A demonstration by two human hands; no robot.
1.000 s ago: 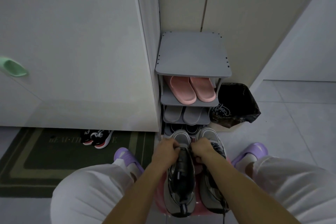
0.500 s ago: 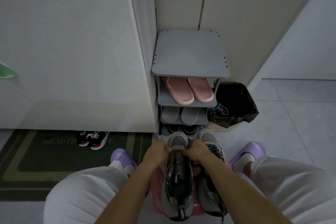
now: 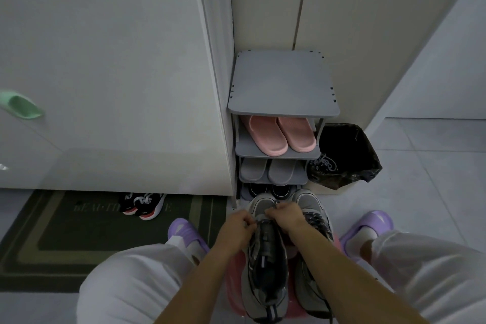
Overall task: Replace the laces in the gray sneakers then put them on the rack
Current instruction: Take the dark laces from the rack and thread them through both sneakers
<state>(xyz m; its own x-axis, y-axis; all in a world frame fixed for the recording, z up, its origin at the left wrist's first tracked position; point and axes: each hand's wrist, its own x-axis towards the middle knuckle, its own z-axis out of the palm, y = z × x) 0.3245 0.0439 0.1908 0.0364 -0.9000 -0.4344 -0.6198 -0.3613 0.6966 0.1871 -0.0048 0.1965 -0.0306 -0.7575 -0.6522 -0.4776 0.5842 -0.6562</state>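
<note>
Two gray sneakers stand side by side on a pink stool [image 3: 234, 281] between my knees. The left sneaker [image 3: 265, 271] has its tongue area open and dark. The right sneaker [image 3: 313, 221] carries a dark lace. My left hand [image 3: 238, 227] and my right hand [image 3: 285, 214] meet over the left sneaker's toe end, fingers curled and pinching a lace there. The lace itself is mostly hidden by my fingers. The gray shoe rack [image 3: 282, 81] stands just beyond, against the wall; its top shelf is bare.
Pink slippers [image 3: 281, 137], gray slippers [image 3: 268, 172] and dark shoes fill the rack's lower shelves. A black-lined bin [image 3: 344, 155] holding old laces stands to its right. Black-and-red sneakers [image 3: 143, 205] lie on a green doormat [image 3: 52, 239] at left. My purple slippers flank the stool.
My hands stay on the left sneaker's lace near the toe, shifting only slightly. The view has drifted a little; nothing else moved.
</note>
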